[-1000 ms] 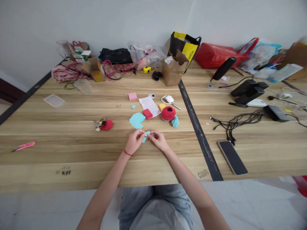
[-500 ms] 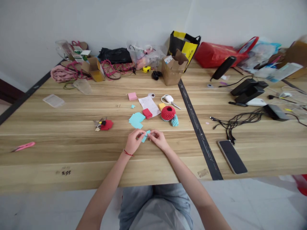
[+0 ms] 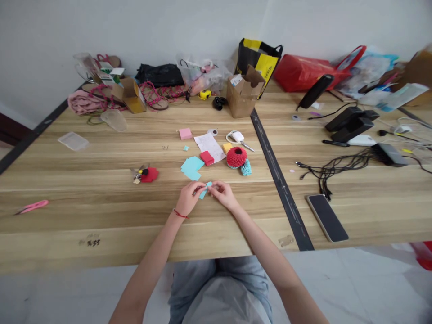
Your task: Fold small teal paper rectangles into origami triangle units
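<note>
Both my hands pinch a small light-blue paper piece [image 3: 204, 192] just above the wooden table [image 3: 101, 189]. My left hand [image 3: 188, 197], with a red string at the wrist, grips its left side. My right hand [image 3: 221, 194] grips its right side. Just beyond the hands lies a loose pile of light-blue paper squares [image 3: 191, 168]. To the right of that pile stand a red folded-paper model [image 3: 236, 158] and a small teal folded piece [image 3: 246, 168].
A red pad [image 3: 207, 158], white note [image 3: 210, 146], yellow pad [image 3: 227, 147], pink pad [image 3: 185, 133] and scissors [image 3: 238, 138] lie further back. A phone [image 3: 327, 218] and cables [image 3: 334, 168] are right; a pink knife [image 3: 32, 206] is far left. Boxes and bags line the wall.
My hands stay together on the blue paper, with only slight finger movement. The view has shifted a little.
</note>
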{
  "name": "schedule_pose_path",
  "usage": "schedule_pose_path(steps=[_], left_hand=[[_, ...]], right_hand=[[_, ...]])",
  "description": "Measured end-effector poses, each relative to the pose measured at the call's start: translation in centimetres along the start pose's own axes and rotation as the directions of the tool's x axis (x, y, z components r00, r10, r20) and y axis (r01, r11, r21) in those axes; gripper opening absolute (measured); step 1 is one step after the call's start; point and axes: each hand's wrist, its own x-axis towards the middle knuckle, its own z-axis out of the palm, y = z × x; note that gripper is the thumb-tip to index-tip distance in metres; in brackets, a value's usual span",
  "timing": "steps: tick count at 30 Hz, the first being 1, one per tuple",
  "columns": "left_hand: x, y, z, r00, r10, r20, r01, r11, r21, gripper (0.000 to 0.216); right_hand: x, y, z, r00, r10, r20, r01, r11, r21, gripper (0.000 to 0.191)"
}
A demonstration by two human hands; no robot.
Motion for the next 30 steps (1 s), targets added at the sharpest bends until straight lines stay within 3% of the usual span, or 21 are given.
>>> schedule_pose_path(steps=[12, 19, 24, 30], left_hand=[[-0.2, 0.1, -0.3, 0.981, 0.194, -0.025, -0.189, 0.970, 0.151, 0.017], [-0.3, -0.6, -0.6, 0.954, 0.285, 0.087, -0.298, 0.911, 0.284, 0.021], [-0.2, -0.5, -1.0, 0.951, 0.289, 0.111, -0.308, 0.916, 0.256, 0.021], [-0.2, -0.5, -1.1, 0.946, 0.301, 0.117, -0.318, 0.932, 0.176, 0.021]], right_hand=[[0.0, -0.4, -0.1, 0.999, 0.044, 0.017, -0.045, 0.996, 0.081, 0.033], [0.2, -0.7, -0.3, 0.996, 0.078, 0.049, -0.084, 0.989, 0.121, 0.033], [0.2, -0.9, -0.6, 0.993, 0.060, 0.101, -0.069, 0.993, 0.091, 0.033], [0.1, -0.8, -0.3, 0.994, 0.076, 0.075, -0.085, 0.988, 0.126, 0.033]])
